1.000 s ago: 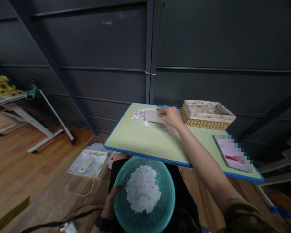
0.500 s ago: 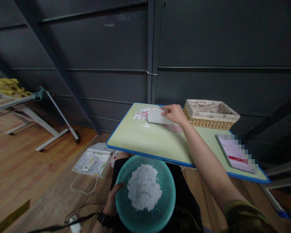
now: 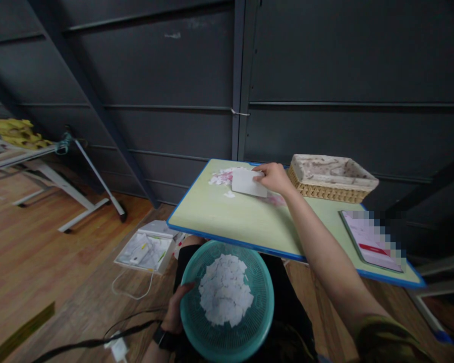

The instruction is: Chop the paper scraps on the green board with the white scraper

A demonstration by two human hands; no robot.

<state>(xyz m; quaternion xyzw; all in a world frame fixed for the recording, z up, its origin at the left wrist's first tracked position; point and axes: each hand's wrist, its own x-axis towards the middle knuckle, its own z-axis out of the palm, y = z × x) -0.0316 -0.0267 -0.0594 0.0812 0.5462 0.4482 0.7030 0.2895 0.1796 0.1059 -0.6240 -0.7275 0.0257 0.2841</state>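
Observation:
My right hand pinches the edge of a flat white card above the light green table. Just left of the card lies a pile of white and pink paper scraps, partly hidden behind it. One small white scrap sits apart in front of the pile. On my lap rests a teal plastic colander, with torn white paper pieces heaped in it. My left hand grips its left rim, thumb over the edge.
At the table's back right stands a cloth-lined wicker basket. A tablet lies near the right edge. An open white box and cables are on the floor to the left. Farther left, a wheeled table carries something yellow.
The view has shifted slightly. The card looks tilted a little more toward me; both hands keep their holds and stay nearly in place.

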